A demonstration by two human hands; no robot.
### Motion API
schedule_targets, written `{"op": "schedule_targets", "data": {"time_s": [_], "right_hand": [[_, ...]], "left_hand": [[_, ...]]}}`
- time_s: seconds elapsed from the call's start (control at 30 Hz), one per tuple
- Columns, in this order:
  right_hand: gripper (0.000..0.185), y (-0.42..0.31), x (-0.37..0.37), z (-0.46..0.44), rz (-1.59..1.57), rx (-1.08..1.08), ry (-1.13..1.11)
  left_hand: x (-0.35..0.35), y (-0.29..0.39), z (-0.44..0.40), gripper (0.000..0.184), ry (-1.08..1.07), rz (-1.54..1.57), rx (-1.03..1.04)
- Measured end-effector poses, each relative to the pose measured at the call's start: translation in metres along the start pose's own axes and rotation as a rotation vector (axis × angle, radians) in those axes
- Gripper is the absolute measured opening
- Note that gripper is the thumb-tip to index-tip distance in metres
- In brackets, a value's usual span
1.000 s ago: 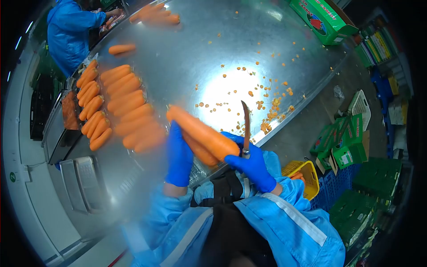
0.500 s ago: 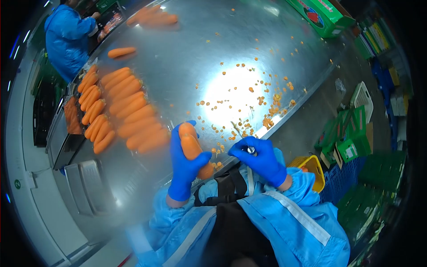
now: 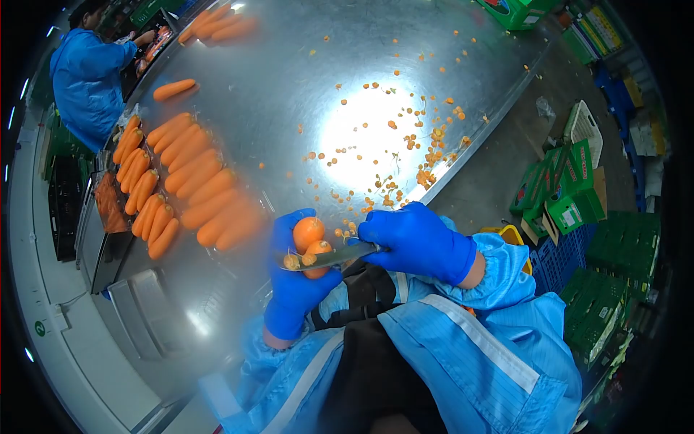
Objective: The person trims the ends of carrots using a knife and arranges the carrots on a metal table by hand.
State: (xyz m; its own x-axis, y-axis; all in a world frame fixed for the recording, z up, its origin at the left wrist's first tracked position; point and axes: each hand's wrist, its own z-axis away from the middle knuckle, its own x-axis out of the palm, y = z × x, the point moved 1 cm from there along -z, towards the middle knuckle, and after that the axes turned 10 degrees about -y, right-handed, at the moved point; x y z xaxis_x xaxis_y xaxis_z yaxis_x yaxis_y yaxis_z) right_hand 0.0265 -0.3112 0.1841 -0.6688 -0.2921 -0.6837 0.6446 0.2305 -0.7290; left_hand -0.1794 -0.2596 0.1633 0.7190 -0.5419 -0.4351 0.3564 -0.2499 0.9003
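Note:
My left hand (image 3: 289,293), in a blue glove, is closed around carrots (image 3: 309,233) whose ends point up toward the camera. In my right hand (image 3: 423,244), also gloved in blue, is the handle of a knife (image 3: 336,255). The blade lies across the carrot ends, with small cut pieces (image 3: 291,261) on it. Left of my hands, rows of whole carrots (image 3: 195,173) rest on the metal table (image 3: 275,94), partly blurred. Bundled carrots (image 3: 137,173) lie beyond them. Many small carrot ends (image 3: 426,176) are scattered ahead.
A co-worker in blue (image 3: 90,79) stands at the far left. More carrots (image 3: 224,27) lie at the table's far side. Green cartons (image 3: 571,188), green crates (image 3: 614,253) and a blue crate (image 3: 560,253) stand on the right. Metal trays (image 3: 148,311) are at lower left.
The carrots in my left hand have turned from lengthwise to end-up. My right hand has moved left, bringing the blade across their ends. The view has shifted slightly.

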Motion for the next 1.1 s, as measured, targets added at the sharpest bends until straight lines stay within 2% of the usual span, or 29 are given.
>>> {"op": "schedule_targets", "data": {"time_s": [0.07, 0.17, 0.27, 0.37, 0.47, 0.57, 0.77, 0.87, 0.97, 1.03, 1.1], "right_hand": [[0.026, 0.001, 0.001, 0.001, 0.012, 0.026, 0.003], [0.022, 0.037, 0.012, 0.012, -0.295, 0.169, 0.123], [0.019, 0.04, -0.002, 0.02, -0.198, 0.271, 0.092], [0.019, 0.016, -0.004, 0.015, -0.061, 0.049, 0.055], [0.021, 0.004, -0.003, 0.01, -0.006, -0.001, 0.053], [0.023, 0.002, -0.001, 0.008, 0.022, 0.016, 0.026], [0.027, 0.001, 0.003, 0.009, 0.053, 0.016, 0.015], [0.019, 0.013, 0.008, 0.014, 0.054, -0.003, 0.134], [0.021, 0.085, 0.013, 0.02, -0.499, 0.511, 0.381], [0.024, 0.071, -0.008, 0.028, -0.73, 0.549, 0.256], [0.026, 0.06, -0.017, 0.028, -0.932, 0.505, 0.177]], "left_hand": [[-0.001, -0.001, 0.001, 0.066, -0.024, 0.015, 0.005], [-0.004, -0.009, 0.008, 0.069, -0.053, 0.201, -0.034], [-0.007, -0.003, 0.01, 0.07, -0.099, 0.155, -0.037], [-0.001, -0.002, 0.008, 0.071, -0.09, 0.193, 0.04], [-0.001, 0.003, 0.009, 0.072, -0.121, 0.124, 0.012], [-0.002, 0.004, 0.009, 0.073, -0.139, 0.094, 0.046], [0.004, 0.008, 0.014, 0.075, -0.121, 0.207, -0.03], [0.003, 0.007, 0.014, 0.073, -0.14, 0.053, 0.058], [-0.003, 0.009, 0.017, 0.068, -0.158, 0.191, 0.003], [-0.019, -0.022, 0.016, 0.064, -0.258, 0.378, 0.054], [-0.021, -0.026, 0.012, 0.064, -0.205, 0.746, 0.069]]}}
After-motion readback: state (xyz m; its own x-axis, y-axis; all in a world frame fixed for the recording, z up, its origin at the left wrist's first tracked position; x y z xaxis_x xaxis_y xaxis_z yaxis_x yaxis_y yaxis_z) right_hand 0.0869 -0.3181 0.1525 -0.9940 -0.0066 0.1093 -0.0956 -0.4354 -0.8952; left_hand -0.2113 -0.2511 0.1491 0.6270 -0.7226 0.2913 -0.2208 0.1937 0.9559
